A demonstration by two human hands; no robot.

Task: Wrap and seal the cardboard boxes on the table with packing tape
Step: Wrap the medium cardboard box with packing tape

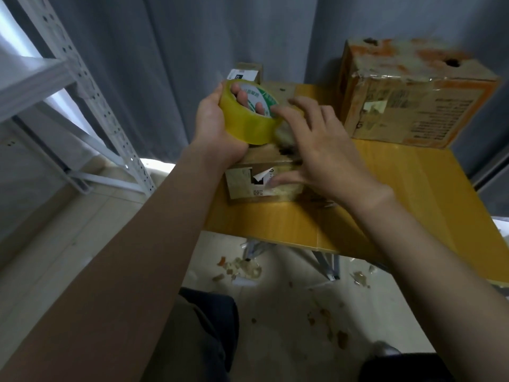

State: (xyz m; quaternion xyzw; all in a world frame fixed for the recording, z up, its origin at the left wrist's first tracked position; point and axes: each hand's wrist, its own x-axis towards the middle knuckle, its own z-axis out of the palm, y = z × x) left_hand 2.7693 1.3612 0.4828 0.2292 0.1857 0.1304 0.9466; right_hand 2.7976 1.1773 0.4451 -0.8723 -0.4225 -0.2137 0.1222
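Left hand [217, 128] grips the yellow tape roll [249, 128] just above the small box [242, 186].
Its fingers curl through the roll's hole. The right hand [322, 153] lies on the box, fingers spread flat. The box sits on the yellow table [399, 194].

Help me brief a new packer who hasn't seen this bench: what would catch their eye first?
The yellow tape roll, gripped by the left hand with fingers through its core, sits mid-frame above the small cardboard box. The right hand lies spread over that box at the left edge of the yellow table. A big battered box with orange stains stands at the table's far right.
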